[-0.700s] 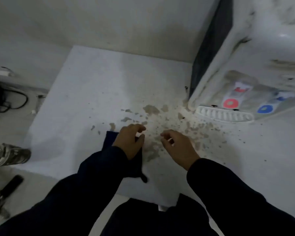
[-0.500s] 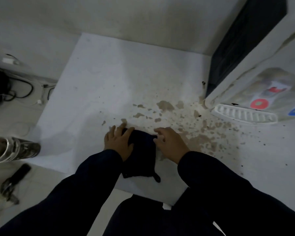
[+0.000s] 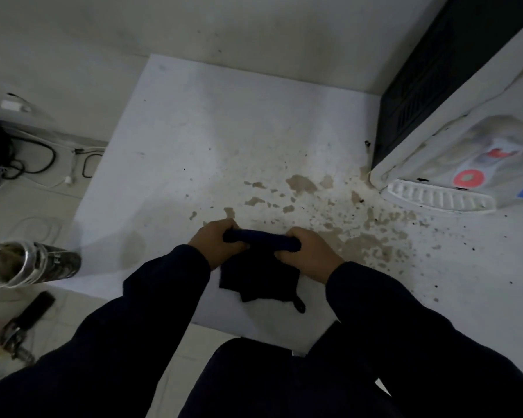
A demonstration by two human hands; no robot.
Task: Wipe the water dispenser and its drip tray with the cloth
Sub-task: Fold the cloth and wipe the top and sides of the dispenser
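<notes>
A dark navy cloth lies near the front edge of a white tabletop. My left hand and my right hand each grip one end of its rolled upper edge; the rest hangs down flat, a small loop at its lower corner. The white water dispenser stands at the far right, with a dark side panel, a red tap and a blue tap. Its ribbed white drip tray sits below the taps. Both hands are well left of the dispenser.
Brown stains and dark specks spread over the tabletop between the cloth and the dispenser. On the floor at left are a clear bottle, a dark strap with clip and black and white cables. A wall runs behind the table.
Both hands closed on the cloth's top edge and bunched it into a roll; earlier they were apart, then flat on the cloth. The view shifted left, so less of the dispenser shows.
</notes>
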